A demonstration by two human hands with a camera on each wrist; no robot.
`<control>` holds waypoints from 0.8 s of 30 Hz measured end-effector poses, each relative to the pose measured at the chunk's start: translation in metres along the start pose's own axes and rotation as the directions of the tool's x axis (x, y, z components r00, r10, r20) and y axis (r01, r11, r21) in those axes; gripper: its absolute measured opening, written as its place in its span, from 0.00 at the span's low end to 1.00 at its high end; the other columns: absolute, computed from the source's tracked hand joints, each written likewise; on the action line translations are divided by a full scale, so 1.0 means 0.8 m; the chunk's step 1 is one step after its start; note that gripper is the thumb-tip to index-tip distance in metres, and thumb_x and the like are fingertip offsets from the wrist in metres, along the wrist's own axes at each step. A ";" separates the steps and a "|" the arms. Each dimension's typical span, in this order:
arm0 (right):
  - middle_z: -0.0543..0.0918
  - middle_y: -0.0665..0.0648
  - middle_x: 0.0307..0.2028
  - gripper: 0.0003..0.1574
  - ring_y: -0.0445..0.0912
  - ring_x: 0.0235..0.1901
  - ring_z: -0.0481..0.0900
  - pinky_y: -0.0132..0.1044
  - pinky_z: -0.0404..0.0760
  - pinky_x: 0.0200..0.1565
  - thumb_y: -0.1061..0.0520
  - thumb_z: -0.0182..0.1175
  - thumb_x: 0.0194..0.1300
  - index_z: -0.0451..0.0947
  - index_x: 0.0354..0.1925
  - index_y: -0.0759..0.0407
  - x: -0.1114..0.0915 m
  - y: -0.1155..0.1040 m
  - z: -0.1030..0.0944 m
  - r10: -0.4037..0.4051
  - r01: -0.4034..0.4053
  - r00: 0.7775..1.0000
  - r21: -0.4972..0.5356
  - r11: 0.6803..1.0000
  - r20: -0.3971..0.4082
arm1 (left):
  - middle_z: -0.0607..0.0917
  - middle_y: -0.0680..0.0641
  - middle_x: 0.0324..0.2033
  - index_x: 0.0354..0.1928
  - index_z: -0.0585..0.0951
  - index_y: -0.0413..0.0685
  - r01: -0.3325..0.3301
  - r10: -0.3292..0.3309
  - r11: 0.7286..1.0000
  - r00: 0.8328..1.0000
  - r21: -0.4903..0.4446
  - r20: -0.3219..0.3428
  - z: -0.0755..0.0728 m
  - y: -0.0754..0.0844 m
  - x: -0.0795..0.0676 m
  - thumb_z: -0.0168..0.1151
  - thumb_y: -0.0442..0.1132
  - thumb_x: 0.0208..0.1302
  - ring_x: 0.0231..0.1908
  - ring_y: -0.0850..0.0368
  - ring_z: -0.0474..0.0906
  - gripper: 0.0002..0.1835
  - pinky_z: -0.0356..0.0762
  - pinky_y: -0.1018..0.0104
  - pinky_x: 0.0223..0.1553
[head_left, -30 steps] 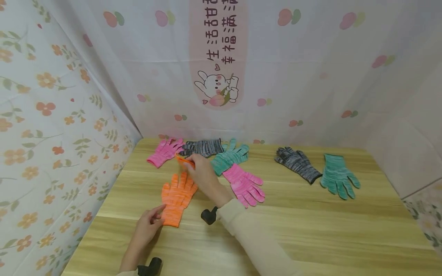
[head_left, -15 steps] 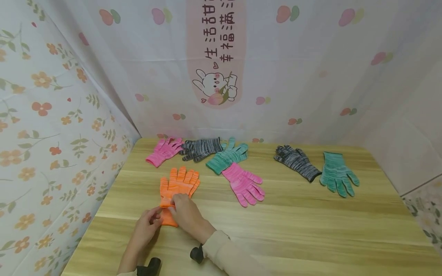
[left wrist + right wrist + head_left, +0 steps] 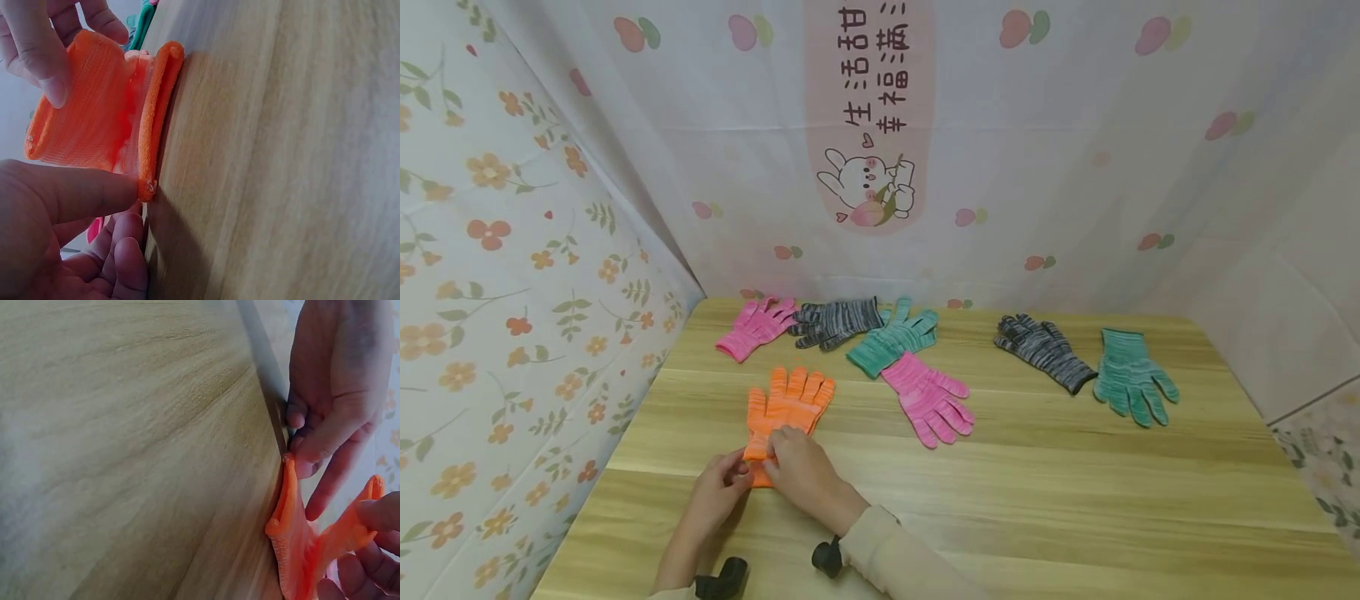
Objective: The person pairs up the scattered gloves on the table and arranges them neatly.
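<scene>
Two orange knitted gloves lie one over the other at the front left of the table. My right hand pinches the upper glove by its cuff, lifted above the lower cuff in both wrist views. Beneath it, the lower glove shows only its cuff, which rests on the wood. My left hand pinches that cuff's left corner between thumb and fingers. Both gloves' fingers point away from me, and the upper glove hides most of the lower.
Along the back lie a pink glove, a grey-black glove and a green glove. Another pink glove overlaps the green one. Further right are a grey-black glove and a green glove. A printed curtain closes the back.
My right hand has drawn the upper orange glove towards me and laid it over the lower one, its cuff slightly short of the other cuff. My left hand has stayed at the lower cuff.
</scene>
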State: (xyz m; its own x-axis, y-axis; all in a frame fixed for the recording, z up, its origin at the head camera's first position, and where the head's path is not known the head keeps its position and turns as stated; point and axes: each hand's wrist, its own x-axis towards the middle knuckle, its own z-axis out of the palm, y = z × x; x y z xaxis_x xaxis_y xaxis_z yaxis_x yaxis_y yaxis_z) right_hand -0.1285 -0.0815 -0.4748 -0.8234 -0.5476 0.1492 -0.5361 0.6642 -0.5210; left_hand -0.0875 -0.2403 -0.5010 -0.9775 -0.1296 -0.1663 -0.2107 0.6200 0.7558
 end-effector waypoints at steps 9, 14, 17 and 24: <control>0.70 0.46 0.23 0.08 0.35 0.21 0.65 0.21 0.62 0.22 0.57 0.63 0.58 0.73 0.26 0.53 -0.007 0.002 0.002 -0.066 0.074 0.995 -0.100 0.992 0.081 | 0.74 0.41 0.38 0.59 0.72 0.35 0.029 -0.029 0.999 0.999 -0.030 0.016 0.000 0.001 0.000 0.58 0.26 0.56 0.32 0.60 0.69 0.26 0.69 0.74 0.30; 0.70 0.45 0.23 0.08 0.35 0.22 0.66 0.21 0.61 0.23 0.55 0.63 0.58 0.74 0.25 0.51 -0.007 0.005 0.006 -0.129 0.144 0.987 -0.163 0.976 0.099 | 0.75 0.39 0.40 0.60 0.71 0.34 0.025 -0.024 0.999 1.000 -0.048 0.019 0.000 -0.001 -0.001 0.57 0.24 0.55 0.32 0.60 0.70 0.27 0.70 0.75 0.31; 0.69 0.45 0.22 0.09 0.36 0.23 0.67 0.22 0.60 0.24 0.54 0.62 0.58 0.73 0.24 0.50 -0.007 0.007 0.007 -0.174 0.191 0.980 -0.205 0.960 0.099 | 0.75 0.39 0.41 0.60 0.71 0.35 0.041 -0.040 0.998 0.999 -0.048 0.022 0.001 -0.003 0.000 0.56 0.24 0.55 0.33 0.60 0.70 0.27 0.70 0.75 0.32; 0.69 0.43 0.22 0.09 0.37 0.26 0.68 0.25 0.61 0.29 0.52 0.61 0.59 0.74 0.25 0.47 -0.005 0.013 0.010 -0.231 0.251 0.967 -0.243 0.937 0.109 | 0.74 0.40 0.40 0.61 0.70 0.34 0.040 -0.038 0.998 0.999 -0.042 0.035 -0.002 0.002 0.001 0.52 0.24 0.60 0.35 0.58 0.69 0.24 0.68 0.74 0.32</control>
State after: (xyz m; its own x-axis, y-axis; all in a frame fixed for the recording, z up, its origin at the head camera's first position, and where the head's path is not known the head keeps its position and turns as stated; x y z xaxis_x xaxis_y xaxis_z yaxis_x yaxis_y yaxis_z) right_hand -0.1293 -0.0762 -0.4877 -0.6520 -0.7381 0.1732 -0.7543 0.6085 -0.2463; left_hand -0.0884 -0.2410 -0.4991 -0.9680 -0.1261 -0.2169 -0.2493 0.5816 0.7744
